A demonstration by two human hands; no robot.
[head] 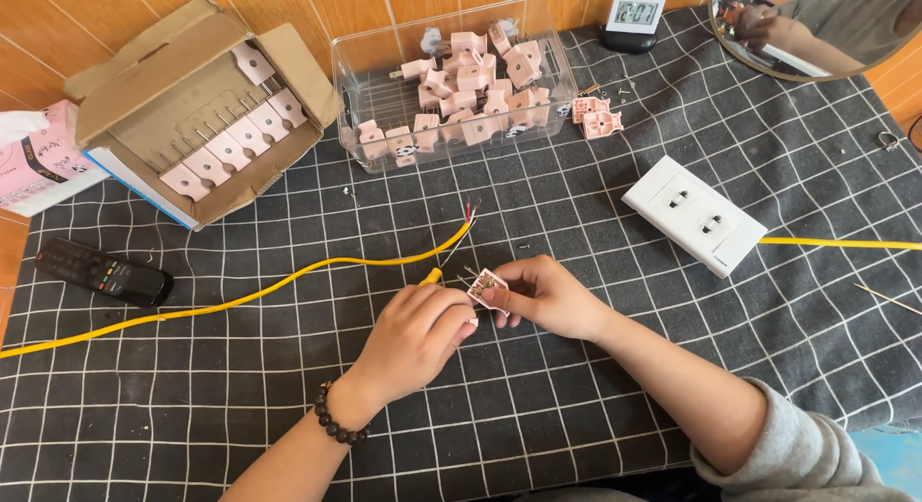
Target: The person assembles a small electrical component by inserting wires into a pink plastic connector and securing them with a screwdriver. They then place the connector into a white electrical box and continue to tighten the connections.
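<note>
Both hands meet near the middle of the counter (672, 367), which has a dark cloth with a white grid over it. The right hand (547, 295) is pinched around a small pink plug housing (488, 291), open side up, so you can see some metal bits inside. The left hand (418, 334), with a dark bead bracelet (338, 423) on the wrist, is curled closed right against the housing. It grips a tool with a yellow handle (432, 275), and only the tip of that handle pokes out above the knuckles.

A yellow cable (240, 300) runs in from the left edge and curves up past the hands. Its stripped red and white ends (469, 212) sit just above them, not touching the housing.

Room-wise, the cloth below and to the left of the forearms is bare, and there's open grid to the right too. Up top it's crowded: a clear plastic bin (552, 103) full of pink plugs, and a cardboard box (144, 89) with more lined up in it at the top left. A white double socket (693, 212) sits upper right with another yellow cable (845, 243) running off the right edge. A black remote (104, 271) lies near the left edge.
</note>
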